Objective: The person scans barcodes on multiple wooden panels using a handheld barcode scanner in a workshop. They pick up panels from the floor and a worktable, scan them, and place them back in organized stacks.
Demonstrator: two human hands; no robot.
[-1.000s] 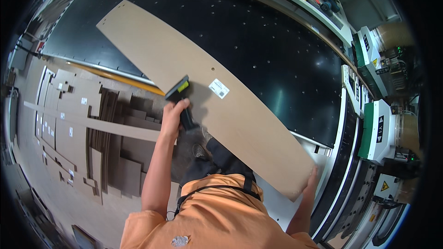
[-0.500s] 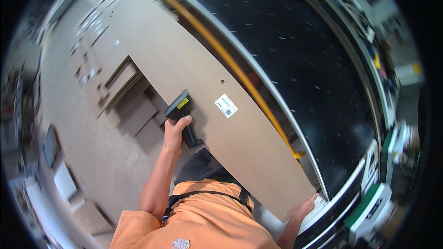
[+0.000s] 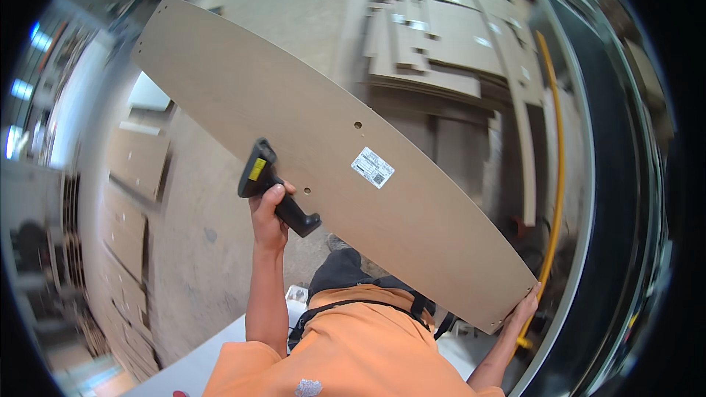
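Note:
A long tan wooden panel (image 3: 287, 103) with drilled holes is held slantwise before my body, from far left to near right. A white printed label (image 3: 373, 167) sits on its face. My left hand (image 3: 270, 212) is closed round the grip of a black handheld barcode scanner (image 3: 294, 215) with a yellow sticker, in front of the panel's left edge. Whether its fingers also bear the panel I cannot tell. My right hand (image 3: 523, 310) grips the panel's near right end; some of its fingers are hidden.
Flat panels (image 3: 456, 37) lie stacked at the far right. A yellow rail (image 3: 557, 176) and a dark conveyor-like surface (image 3: 614, 198) run along my right. More panels (image 3: 136, 158) lie on the floor at left, next to a walkway (image 3: 198, 242).
My view and body have turned left, away from the black surface. The panel came round with me, still gripped by my right hand; the scanner stays in my left hand.

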